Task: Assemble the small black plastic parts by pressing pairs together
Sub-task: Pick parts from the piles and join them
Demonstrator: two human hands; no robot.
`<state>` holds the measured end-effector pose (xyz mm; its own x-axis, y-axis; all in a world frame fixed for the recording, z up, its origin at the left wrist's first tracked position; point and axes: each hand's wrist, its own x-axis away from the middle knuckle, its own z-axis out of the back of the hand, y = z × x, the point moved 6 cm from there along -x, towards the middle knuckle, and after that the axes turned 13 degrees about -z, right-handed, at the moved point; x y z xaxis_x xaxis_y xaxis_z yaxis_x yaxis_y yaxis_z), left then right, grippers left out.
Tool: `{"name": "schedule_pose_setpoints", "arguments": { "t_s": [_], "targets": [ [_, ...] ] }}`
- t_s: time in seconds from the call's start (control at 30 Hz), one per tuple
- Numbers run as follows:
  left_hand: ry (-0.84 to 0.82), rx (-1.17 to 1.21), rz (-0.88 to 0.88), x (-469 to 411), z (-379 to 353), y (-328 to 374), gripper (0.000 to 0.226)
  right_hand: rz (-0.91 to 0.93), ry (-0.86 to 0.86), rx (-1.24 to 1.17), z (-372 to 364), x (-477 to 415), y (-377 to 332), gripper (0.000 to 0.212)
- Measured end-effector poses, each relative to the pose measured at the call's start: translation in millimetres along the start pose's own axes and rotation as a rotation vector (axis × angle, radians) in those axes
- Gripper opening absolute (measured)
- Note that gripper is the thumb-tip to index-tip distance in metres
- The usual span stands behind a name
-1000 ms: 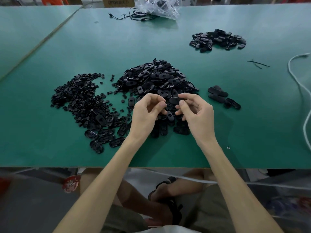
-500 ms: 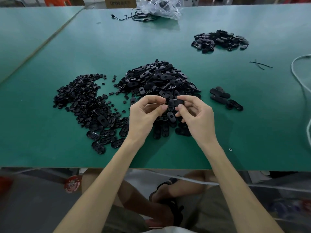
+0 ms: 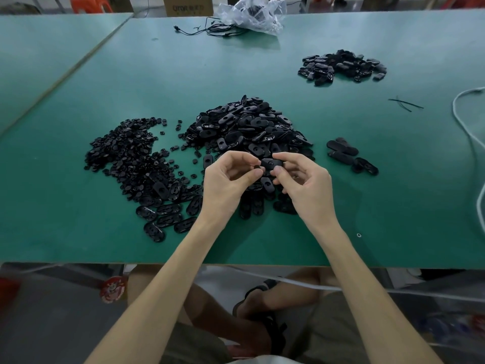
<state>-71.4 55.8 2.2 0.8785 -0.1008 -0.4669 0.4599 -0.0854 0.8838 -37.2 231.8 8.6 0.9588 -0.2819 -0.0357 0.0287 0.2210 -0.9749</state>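
Mid-press: my right hand [image 3: 304,185] pinches an oval shell [image 3: 271,162] just over the big pile [image 3: 249,127], my left hand [image 3: 225,185] pinches what looks like a small button [image 3: 256,167] at its end, so next I'd line them up and squeeze.

Desk: How many hands are at the bench?
Photographer: Two, a left hand [image 3: 225,187] and a right hand [image 3: 307,187], with one oval part [image 3: 271,162] pinched between them.
Desk: And heaps?
Photographer: Three: one central heap [image 3: 246,127] of oval shells, one left heap [image 3: 126,151] of small round pieces and one far-right heap [image 3: 341,65]. The pieces in each are too many to count.
Desk: Any smaller lots?
Photographer: One right cluster [image 3: 349,156] of roughly four overlapping ovals.
Desk: The rest?
Photographer: Two green tables, the main table [image 3: 78,232] and a side table [image 3: 39,48] at left. One plastic bag [image 3: 252,13], one cardboard box [image 3: 187,5], one white cable [image 3: 467,122] and two thin black strips [image 3: 405,103].
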Motion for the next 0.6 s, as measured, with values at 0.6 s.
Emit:
{"name": "schedule_pose_setpoints", "arguments": {
  "t_s": [0.6],
  "targets": [
    [0.038, -0.019, -0.002, 0.0, 3.8, -0.8, 0.014, 0.017, 0.007, 0.044, -3.5, 1.6, -0.6, 0.021]
  ]
}}
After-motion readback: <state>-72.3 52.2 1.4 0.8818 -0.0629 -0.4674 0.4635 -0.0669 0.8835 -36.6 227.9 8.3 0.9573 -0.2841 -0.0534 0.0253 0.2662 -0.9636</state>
